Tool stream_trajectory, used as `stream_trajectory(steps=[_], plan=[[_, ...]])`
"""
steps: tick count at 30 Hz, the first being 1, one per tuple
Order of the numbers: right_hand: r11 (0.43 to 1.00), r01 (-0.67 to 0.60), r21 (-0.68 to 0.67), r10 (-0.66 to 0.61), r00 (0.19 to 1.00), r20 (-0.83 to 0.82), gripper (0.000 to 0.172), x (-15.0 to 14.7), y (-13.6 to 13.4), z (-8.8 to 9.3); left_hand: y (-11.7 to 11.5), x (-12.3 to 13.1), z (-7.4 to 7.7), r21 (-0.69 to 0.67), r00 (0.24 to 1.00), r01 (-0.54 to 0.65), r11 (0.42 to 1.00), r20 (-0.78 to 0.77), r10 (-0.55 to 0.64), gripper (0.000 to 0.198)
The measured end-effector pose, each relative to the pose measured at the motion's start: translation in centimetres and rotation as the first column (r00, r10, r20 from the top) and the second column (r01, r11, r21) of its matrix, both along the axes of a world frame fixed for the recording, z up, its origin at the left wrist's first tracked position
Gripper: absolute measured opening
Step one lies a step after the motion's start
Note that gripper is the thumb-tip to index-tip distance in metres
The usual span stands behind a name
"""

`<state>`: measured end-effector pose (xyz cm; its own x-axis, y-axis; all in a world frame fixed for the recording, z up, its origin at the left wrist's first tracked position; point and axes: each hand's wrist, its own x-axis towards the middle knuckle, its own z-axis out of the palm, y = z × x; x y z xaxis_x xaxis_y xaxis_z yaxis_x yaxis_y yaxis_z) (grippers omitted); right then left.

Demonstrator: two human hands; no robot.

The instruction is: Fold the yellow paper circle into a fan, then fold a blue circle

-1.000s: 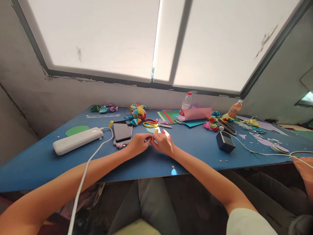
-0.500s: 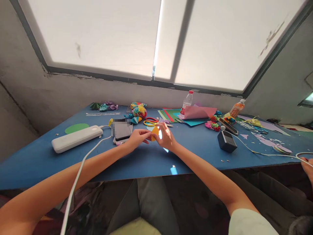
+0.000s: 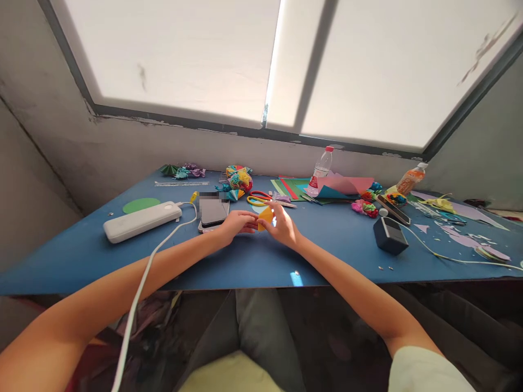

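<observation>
Paper (image 3: 263, 220), yellow and pinched in my right hand (image 3: 285, 227) over the blue table (image 3: 337, 234), should feel light, thin and easily creased, best taken gently by its edges, where my left hand (image 3: 237, 226) sits close, though I cannot tell whether it grips.

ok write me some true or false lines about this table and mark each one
1. The right hand holds yellow paper. True.
2. The power bank lies right of the scissors. False: the power bank lies left of the scissors.
3. The clear bottle has a green cap. False: its cap is red.
4. The green disc lies on the table. True.
5. The left hand is near the yellow paper. True.
</observation>
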<state>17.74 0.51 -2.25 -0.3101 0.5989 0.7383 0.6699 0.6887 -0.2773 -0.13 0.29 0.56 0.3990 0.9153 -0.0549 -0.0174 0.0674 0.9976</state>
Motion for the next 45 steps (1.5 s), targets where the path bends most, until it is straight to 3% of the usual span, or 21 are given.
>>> stream_trajectory(steps=[5, 10, 18, 23, 26, 29, 31, 34, 40, 45], plan=[[0.996, 0.054, 0.067, -0.053, 0.998, -0.025, 0.044, 0.0, -0.1, 0.4, 0.5, 0.0, -0.4, -0.019, 0.996, 0.061, 0.998, 0.073, -0.059, 0.035], [0.996, 0.045, 0.077, -0.043, 0.999, -0.031, 0.043, 0.0, -0.3, 0.5, 0.3, 0.0, -0.5, -0.008, 0.998, 0.045, 0.999, 0.037, -0.045, 0.042], [0.998, 0.048, 0.041, -0.046, 0.998, -0.035, 0.04, -0.4, -0.8, 0.6, 0.1, 0.0, -0.5, 0.056, 0.999, 0.012, 0.998, -0.032, -0.01, 0.036], [0.999, 0.03, -0.016, -0.031, 0.998, -0.059, 0.038, -0.5, -0.9, 0.6, 0.0, 0.0, -0.2, 0.077, 0.997, -0.02, 0.997, -0.072, 0.026, 0.034], [0.991, 0.024, -0.131, -0.052, 0.975, -0.215, 0.048, -0.6, -0.7, 0.6, -0.1, -0.1, 0.0, 0.1, 0.995, -0.041, 0.994, -0.09, 0.05, 0.034], [0.912, -0.109, -0.396, -0.08, 0.899, -0.431, 0.057, -0.6, -0.1, 0.6, 0.1, -0.3, 0.2, 0.136, 0.992, -0.076, 0.988, -0.088, 0.089, 0.036], [0.785, -0.295, -0.544, -0.007, 0.875, -0.484, 0.047, -0.8, 0.5, 0.6, 0.5, -0.5, 0.3, 0.17, 0.991, -0.103, 0.98, -0.072, 0.116, 0.038], [0.627, -0.466, -0.625, 0.125, 0.852, -0.509, 0.037, -1.6, 1.6, 0.5, 1.4, -1.0, 0.4, 0.219, 0.988, -0.136, 0.966, -0.048, 0.15, 0.039], [0.579, -0.562, -0.591, 0.216, 0.804, -0.554, 0.036, -3.5, 3.2, 0.5, 2.7, -2.3, 0.5, 0.278, 0.97, -0.189, 0.942, -0.097, 0.223, 0.04], [0.541, -0.59, -0.599, 0.243, 0.792, -0.56, 0.036, -3.2, 2.7, 0.2, 2.5, -2.1, 0.3, 0.334, 0.966, -0.107, 0.936, -0.189, 0.178, 0.028]])
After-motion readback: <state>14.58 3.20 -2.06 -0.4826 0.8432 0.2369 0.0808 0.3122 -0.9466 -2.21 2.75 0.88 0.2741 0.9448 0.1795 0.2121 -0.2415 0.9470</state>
